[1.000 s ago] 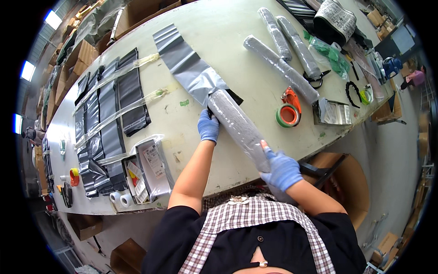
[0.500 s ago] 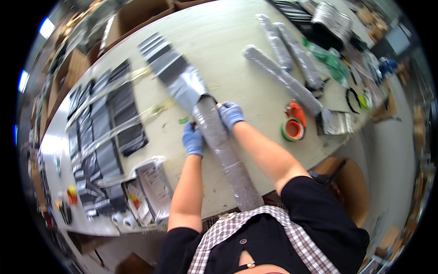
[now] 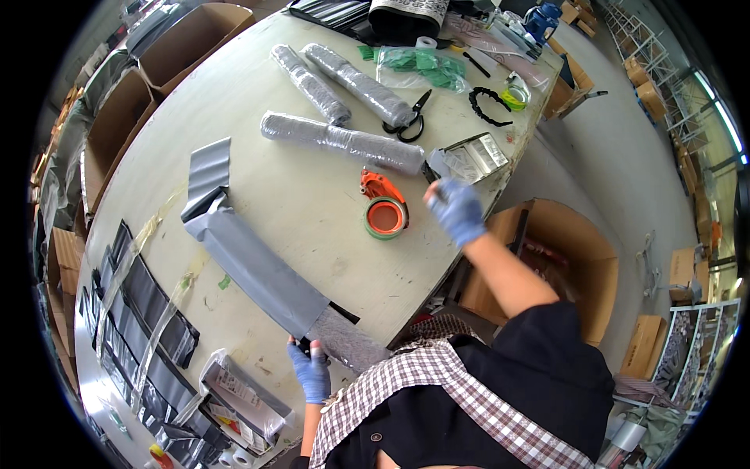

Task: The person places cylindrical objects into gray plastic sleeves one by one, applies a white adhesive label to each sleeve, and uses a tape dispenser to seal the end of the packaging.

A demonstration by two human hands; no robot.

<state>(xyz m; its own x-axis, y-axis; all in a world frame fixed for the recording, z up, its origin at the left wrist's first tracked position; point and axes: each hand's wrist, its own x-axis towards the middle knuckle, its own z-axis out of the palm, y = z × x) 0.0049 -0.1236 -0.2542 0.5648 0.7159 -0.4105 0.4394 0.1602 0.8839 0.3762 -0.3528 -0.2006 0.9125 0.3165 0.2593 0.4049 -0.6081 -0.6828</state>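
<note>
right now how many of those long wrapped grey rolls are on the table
4: two side by side at the far end, one lying crosswise before them, one half in the grey bag at the left hand.

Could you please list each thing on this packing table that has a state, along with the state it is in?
Grey bag: lying flat, its open end part-way over the roll.
Wrapped roll: partly sleeved in the bag, end sticking out.
Left hand: gloved, gripping the roll's end.
Right hand: gloved, raised, holding nothing.
Tape dispenser: lying on the table, untouched.
Scissors: closed.
Cardboard box: open.
</note>
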